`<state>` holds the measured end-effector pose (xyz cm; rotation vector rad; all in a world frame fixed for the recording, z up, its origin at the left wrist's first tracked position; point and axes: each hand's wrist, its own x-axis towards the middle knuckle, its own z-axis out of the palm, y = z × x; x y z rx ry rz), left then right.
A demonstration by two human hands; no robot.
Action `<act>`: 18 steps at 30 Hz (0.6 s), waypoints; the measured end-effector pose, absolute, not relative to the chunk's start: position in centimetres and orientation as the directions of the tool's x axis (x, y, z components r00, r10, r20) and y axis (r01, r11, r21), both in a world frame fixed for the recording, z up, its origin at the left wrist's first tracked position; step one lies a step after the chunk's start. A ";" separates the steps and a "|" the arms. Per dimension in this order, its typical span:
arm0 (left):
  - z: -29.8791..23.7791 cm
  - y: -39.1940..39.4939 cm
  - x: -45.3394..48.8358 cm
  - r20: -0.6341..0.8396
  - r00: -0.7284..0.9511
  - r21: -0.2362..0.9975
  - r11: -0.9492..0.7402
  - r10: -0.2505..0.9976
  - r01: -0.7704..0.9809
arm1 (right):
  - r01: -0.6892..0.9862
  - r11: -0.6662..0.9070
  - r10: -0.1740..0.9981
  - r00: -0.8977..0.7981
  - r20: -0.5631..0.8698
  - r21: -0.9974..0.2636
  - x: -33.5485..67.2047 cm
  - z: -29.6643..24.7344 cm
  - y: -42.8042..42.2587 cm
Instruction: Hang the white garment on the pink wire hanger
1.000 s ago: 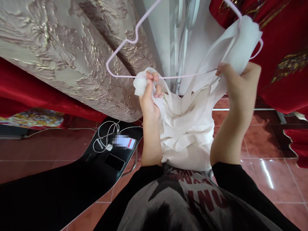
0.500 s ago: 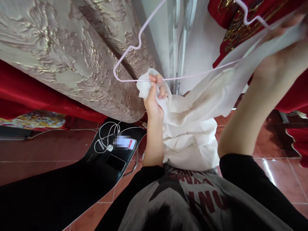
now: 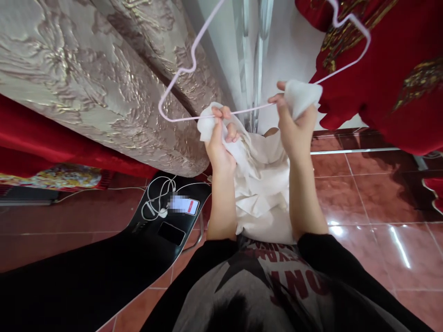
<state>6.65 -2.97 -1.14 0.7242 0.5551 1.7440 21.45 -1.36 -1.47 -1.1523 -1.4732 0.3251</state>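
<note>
A pale pink clothes hanger (image 3: 252, 109) spans the upper middle, its lower bar tilted up to the right. My left hand (image 3: 221, 147) is closed around that bar, pinching a bunched end of a thin white cloth (image 3: 265, 177) against it. To the right, my right hand (image 3: 296, 129) grips another part of the cloth, which is wrapped over its fingers right at the bar. The thumb and fingertips stick out on the left of this bundle. Between the two hands the cloth hangs in loose folds down to my lap.
At left, a black chair (image 3: 104, 249) bears a lit phone (image 3: 188, 206), a dark phone (image 3: 171, 234) and a coiled white cable (image 3: 149, 203). Textured beige-gold fabric (image 3: 104, 83) hangs at upper left. Red cloth with gold decoration (image 3: 391, 92) hangs at right. The floor (image 3: 367, 193) is red tile.
My right hand has come down and left from the upper right, bringing the stretched cloth to the hanger's bar. My left hand keeps its hold, and the cloth is now slack and bunched.
</note>
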 end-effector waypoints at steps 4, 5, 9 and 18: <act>-0.9 -3.1 5.0 0.115 -0.162 0.757 -0.192 0.980 -0.625 | 0.414 0.474 0.774 0.226 0.592 -0.777 21.2 -2.2 -0.7; -1.0 -3.3 4.4 0.103 -0.162 0.772 -0.181 0.981 -0.609 | 0.422 0.475 0.765 0.236 0.599 -0.772 21.4 -2.2 -0.7; -1.5 -3.8 0.4 0.135 -0.283 0.928 -0.221 0.950 -0.300 | 0.410 0.495 0.735 0.273 0.621 -0.766 22.2 -1.8 -1.2; 3.1 -1.3 -5.7 0.180 -0.394 0.959 -0.250 0.902 -0.135 | 0.290 0.473 0.792 0.274 0.546 -0.832 21.6 -0.9 -1.7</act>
